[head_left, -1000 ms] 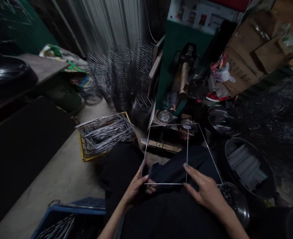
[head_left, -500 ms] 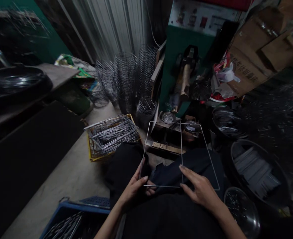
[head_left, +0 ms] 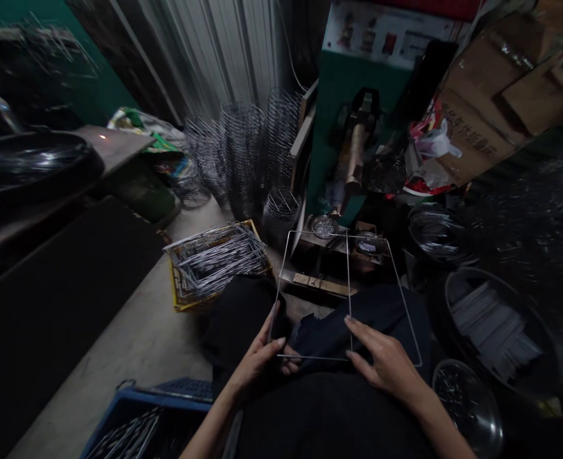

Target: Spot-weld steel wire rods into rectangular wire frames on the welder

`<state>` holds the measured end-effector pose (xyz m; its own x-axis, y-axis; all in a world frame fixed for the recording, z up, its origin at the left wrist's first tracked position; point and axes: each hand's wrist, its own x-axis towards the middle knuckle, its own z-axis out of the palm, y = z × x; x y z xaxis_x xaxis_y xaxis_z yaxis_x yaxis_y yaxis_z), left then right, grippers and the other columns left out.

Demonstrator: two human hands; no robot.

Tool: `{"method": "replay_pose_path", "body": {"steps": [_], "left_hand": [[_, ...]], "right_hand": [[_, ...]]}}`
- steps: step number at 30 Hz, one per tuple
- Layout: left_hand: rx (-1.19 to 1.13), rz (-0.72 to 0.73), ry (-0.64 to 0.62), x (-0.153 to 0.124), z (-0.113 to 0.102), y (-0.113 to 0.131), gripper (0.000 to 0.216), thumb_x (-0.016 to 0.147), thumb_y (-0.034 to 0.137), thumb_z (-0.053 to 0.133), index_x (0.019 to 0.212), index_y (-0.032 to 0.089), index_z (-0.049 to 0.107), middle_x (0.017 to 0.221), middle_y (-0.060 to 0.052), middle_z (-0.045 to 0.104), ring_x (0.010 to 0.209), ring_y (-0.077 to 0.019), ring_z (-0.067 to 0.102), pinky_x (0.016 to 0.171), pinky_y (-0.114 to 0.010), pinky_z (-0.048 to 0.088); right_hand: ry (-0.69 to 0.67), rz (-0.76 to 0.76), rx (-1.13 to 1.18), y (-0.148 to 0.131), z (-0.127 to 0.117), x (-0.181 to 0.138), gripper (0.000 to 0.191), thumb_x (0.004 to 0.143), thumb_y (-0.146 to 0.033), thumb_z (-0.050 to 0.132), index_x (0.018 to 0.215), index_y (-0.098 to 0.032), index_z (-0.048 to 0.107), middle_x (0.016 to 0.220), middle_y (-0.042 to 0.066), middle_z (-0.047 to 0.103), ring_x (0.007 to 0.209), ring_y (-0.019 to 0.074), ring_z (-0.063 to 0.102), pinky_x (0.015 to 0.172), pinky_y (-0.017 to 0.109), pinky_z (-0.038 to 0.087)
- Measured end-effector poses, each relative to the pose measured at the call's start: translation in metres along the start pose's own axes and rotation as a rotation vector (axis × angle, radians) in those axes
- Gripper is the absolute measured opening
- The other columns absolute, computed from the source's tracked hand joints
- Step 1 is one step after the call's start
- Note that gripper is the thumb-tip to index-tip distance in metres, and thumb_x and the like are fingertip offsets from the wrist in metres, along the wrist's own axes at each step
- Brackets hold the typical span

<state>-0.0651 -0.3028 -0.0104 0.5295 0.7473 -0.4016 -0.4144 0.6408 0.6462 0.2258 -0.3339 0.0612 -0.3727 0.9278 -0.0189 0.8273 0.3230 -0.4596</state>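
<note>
Both my forearms reach in from the bottom, bare. My left hand (head_left: pixel 261 362) is curled, fingers pinched closed, thumb pointing up. My right hand (head_left: pixel 387 364) lies flatter, palm down, fingers spread, index finger stretched forward.

— Where does the wire frame (head_left: pixel 343 296) sit?
— Over your lap, your left hand (head_left: pixel 262 357) at its near left corner; your right hand (head_left: pixel 386 363) on its near edge.
— Around it?
— Crate of rods (head_left: pixel 214 258) lies to your left; welding machine (head_left: pixel 358 127) stands beyond the frame; tub of strips (head_left: pixel 496 325) on your right, bowl (head_left: pixel 467 405) nearer you.
</note>
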Motion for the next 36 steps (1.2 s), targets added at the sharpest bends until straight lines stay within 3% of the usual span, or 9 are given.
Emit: {"method": "replay_pose_path", "body": {"steps": [8,17,24,31,36], "left_hand": [[-0.019,0.003,-0.024,0.008,0.001,-0.012,0.098,0.091,0.028,0.058,0.149,0.029,-0.020,0.079,-0.011,0.074,0.063,-0.0232,0.071,0.053,-0.025,0.053],[-0.014,0.073,-0.046,0.006,-0.009,-0.010,0.092,0.093,0.025,0.054,0.149,0.032,-0.019,0.080,-0.011,0.074,0.065,-0.0231,0.072,0.053,-0.024,0.053],[-0.010,0.068,-0.047,0.005,-0.003,-0.008,0.092,0.093,0.025,0.054,0.150,0.029,-0.018,0.078,-0.010,0.074,0.064,-0.0225,0.071,0.052,-0.023,0.052],[-0.037,0.088,-0.046,0.005,-0.008,-0.014,0.092,0.093,0.024,0.054,0.150,0.032,-0.017,0.079,-0.010,0.074,0.064,-0.0230,0.072,0.051,-0.023,0.052],[-0.037,0.097,-0.041,0.001,-0.006,-0.009,0.092,0.092,0.025,0.055,0.150,0.033,-0.017,0.079,-0.010,0.074,0.064,-0.0233,0.072,0.052,-0.024,0.052]], "right_hand": [[-0.065,-0.150,0.262,-0.019,0.001,0.015,0.058,0.092,-0.027,0.057,0.147,-0.022,0.038,0.141,0.007,0.051,0.129,0.0191,0.049,0.107,0.032,0.044],[0.052,-0.017,0.098,0.005,-0.002,0.005,0.058,0.092,-0.029,0.055,0.147,-0.022,0.039,0.141,0.009,0.051,0.127,0.0220,0.052,0.105,0.037,0.047],[-0.022,-0.049,0.144,-0.008,0.001,0.016,0.057,0.091,-0.028,0.056,0.146,-0.020,0.041,0.141,0.008,0.051,0.127,0.0216,0.051,0.105,0.035,0.047],[0.062,-0.043,0.103,-0.008,-0.003,0.014,0.059,0.091,-0.028,0.056,0.147,-0.023,0.040,0.142,0.007,0.050,0.127,0.0222,0.051,0.105,0.036,0.047],[0.013,-0.046,0.084,-0.011,0.000,0.015,0.059,0.090,-0.027,0.057,0.146,-0.021,0.040,0.141,0.007,0.051,0.127,0.0209,0.051,0.104,0.034,0.047]]}}
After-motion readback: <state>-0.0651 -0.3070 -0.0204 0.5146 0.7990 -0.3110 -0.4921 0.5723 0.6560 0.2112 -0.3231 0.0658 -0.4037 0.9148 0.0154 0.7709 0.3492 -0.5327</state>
